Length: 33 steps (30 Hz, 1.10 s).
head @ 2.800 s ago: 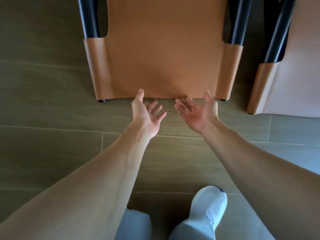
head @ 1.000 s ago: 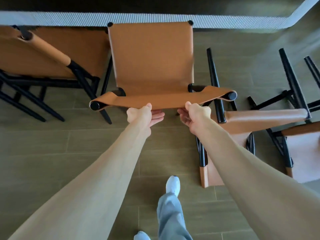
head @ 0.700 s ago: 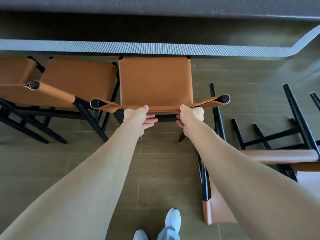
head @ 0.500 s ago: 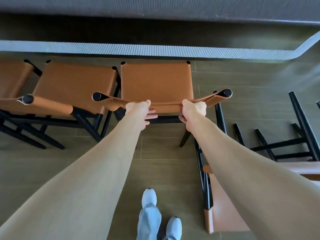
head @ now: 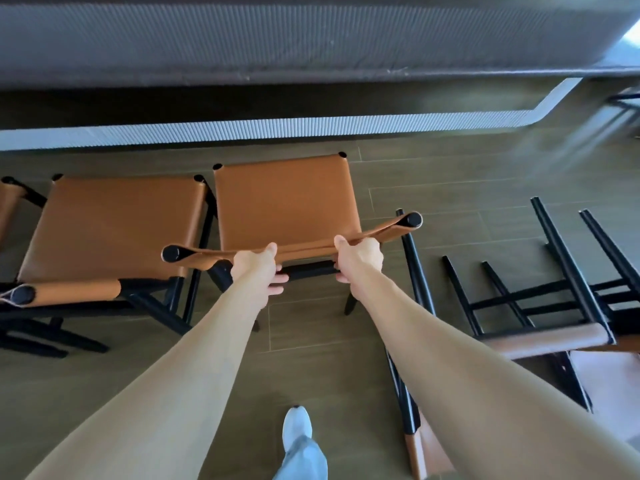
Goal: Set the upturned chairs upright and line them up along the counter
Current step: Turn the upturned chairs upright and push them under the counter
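Note:
A tan leather chair with black legs stands upright in the middle, its seat facing the counter. My left hand and my right hand both grip the leather strap of its backrest from behind. Another upright chair stands right beside it on the left, and the edge of a third chair shows at the far left. On the right an overturned chair lies on the floor with its black legs pointing toward the counter.
A ribbed grey kick plate runs along the counter's base. Another tipped chair's black leg and tan corner lie just right of my right arm. My white shoe stands on the brown tiled floor.
Both hands lifted the chair from lying on the floor to upright, then pushed it toward the counter beside the left chair. I stepped forward.

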Each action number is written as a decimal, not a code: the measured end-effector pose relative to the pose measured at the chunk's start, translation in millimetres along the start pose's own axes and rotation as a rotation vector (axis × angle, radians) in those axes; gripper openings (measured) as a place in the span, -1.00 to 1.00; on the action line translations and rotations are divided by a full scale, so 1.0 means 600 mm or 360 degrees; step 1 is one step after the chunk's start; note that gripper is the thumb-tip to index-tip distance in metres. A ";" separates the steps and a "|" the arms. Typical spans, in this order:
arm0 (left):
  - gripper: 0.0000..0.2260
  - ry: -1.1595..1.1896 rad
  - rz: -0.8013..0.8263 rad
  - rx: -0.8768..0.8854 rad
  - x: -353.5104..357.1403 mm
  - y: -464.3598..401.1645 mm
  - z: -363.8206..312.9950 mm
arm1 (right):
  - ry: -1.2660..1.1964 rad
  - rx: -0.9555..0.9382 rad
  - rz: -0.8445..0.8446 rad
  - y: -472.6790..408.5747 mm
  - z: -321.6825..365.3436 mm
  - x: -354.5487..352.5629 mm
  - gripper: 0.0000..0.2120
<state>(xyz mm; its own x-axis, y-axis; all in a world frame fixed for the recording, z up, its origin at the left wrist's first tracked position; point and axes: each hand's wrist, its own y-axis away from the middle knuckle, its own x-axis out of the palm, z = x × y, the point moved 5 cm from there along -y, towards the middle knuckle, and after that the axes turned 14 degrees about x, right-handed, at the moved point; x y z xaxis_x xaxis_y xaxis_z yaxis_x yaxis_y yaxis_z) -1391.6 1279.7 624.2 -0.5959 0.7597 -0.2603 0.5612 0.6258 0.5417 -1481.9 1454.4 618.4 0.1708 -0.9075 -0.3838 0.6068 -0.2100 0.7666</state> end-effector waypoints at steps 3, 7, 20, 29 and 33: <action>-0.50 -0.0451 0.0149 0.0084 0.028 0.065 0.020 | 0.0148 0.0126 0.0112 0.039 -0.063 -0.053 -0.64; -0.58 -0.0421 0.0704 0.0217 0.155 0.194 0.045 | -0.0083 0.0089 0.0222 0.084 -0.144 -0.205 -0.68; -0.65 -0.0252 0.1182 0.0738 0.638 0.727 0.066 | -0.0715 -0.0269 -0.0188 0.138 -0.479 -0.876 -0.66; -0.66 -0.0106 0.1516 0.0614 0.776 1.000 0.119 | -0.0842 -0.0045 -0.0414 0.172 -0.678 -1.209 -0.65; -0.67 -0.0039 0.1340 0.0584 0.779 0.973 0.068 | -0.0946 -0.0099 -0.0343 0.162 -0.647 -1.206 -0.67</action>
<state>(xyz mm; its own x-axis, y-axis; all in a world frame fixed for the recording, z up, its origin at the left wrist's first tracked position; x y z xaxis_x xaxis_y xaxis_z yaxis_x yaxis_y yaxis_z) -1319.2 2007.4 786.2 0.1023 0.9910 0.0859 0.9540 -0.1222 0.2737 -1245.0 2231.8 770.7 -0.4096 -0.8979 -0.1612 0.6265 -0.4053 0.6658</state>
